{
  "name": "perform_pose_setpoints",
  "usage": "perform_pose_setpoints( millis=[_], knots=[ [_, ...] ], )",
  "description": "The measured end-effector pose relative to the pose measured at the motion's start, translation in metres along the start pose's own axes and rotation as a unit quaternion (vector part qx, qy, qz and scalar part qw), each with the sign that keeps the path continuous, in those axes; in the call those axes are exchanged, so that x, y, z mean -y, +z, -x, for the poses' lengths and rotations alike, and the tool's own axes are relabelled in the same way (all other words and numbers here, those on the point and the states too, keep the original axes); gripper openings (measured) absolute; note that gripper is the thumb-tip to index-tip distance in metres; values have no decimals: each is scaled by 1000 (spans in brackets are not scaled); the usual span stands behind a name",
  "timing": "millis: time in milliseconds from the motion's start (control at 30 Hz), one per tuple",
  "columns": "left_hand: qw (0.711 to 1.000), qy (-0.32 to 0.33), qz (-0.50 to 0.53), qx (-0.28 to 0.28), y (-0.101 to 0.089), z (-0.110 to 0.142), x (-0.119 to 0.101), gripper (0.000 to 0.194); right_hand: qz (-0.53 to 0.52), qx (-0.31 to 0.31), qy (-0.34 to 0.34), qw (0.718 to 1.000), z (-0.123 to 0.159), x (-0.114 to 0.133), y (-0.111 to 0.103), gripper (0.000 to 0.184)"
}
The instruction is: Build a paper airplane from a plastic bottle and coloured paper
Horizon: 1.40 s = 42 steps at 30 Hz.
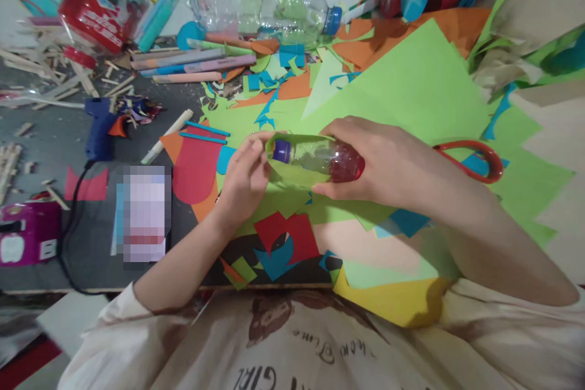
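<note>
Between my hands lies a small clear plastic bottle (315,155) on its side, with a purple cap and a red base. A piece of green paper (292,175) is curled partly around it. My right hand (365,155) grips the bottle at the red end, thumb and fingers on opposite sides. At the cap end, my left hand (247,173) pinches the edge of the green paper. Some of its fingertips are hidden behind the paper. Under both hands are green paper sheets, and the red handle of scissors (493,161) shows beside my right forearm.
A blue glue gun (99,128) with a black cord lies left, above a phone (144,213). Markers (196,64), a large clear bottle (265,6) and a red-labelled bottle (98,12) lie at the back. Paper scraps and wooden sticks (34,67) are scattered about.
</note>
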<state>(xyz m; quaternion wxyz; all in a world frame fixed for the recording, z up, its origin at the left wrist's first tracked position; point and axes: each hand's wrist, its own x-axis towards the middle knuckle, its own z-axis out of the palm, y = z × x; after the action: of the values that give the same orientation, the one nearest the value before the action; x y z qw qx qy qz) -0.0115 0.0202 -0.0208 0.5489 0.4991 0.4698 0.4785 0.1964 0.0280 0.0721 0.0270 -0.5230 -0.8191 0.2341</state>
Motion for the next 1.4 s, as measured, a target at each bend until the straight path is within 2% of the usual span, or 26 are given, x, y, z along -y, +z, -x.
perform_pose_setpoints(
  millis=[100,200,300,367,500,600,700,767,900,1300,1400],
  knots=[
    [997,46,40,43,-2,1,2,52,59,-16,11,998,1,1,3,52],
    [990,92,25,104,-2,6,6,61,94,-21,13,995,-1,3,7,51],
    [985,92,-11,144,-1,13,10,63,106,-22,16,994,-4,4,12,50],
    [984,91,-31,149,-1,15,12,64,109,-19,18,994,-5,5,14,51],
    [988,94,-37,119,-1,13,11,60,115,-23,19,993,-5,5,14,54],
    [995,70,-30,58,-3,10,6,49,111,-36,10,993,-3,5,14,53],
    [994,99,-49,19,-5,8,4,38,103,-40,7,994,-3,4,12,52],
    [989,126,-83,12,-6,9,6,42,95,-42,12,995,-3,3,12,53],
    [978,133,-161,-29,-6,11,16,46,73,-53,28,996,-5,3,15,59],
    [957,192,-212,-46,-5,13,17,40,73,-73,46,994,-4,10,22,52],
    [952,208,-222,-44,-5,13,17,41,78,-60,49,994,-5,12,21,51]
  ],
)
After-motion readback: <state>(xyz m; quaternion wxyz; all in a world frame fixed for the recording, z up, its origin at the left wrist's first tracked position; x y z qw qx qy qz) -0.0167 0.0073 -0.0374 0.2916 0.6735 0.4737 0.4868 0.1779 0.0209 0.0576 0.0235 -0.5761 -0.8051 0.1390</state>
